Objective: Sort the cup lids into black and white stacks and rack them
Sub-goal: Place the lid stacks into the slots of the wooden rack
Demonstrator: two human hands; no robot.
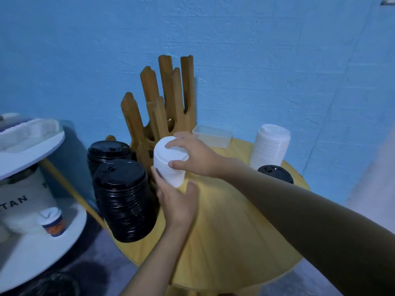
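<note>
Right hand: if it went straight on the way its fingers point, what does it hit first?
Right hand, grip on the white lid stack, points left across its top. First in line looks like the wooden rack, low on its posts; the rear black lid stack sits just beyond. Depth unclear from one view.

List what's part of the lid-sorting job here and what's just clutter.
Job: white lid stack held by left hand and right hand; second white stack; near black stack; far black stack; low black stack; wooden rack.
Idle: clear tub; paper cup on side shelf.
</note>
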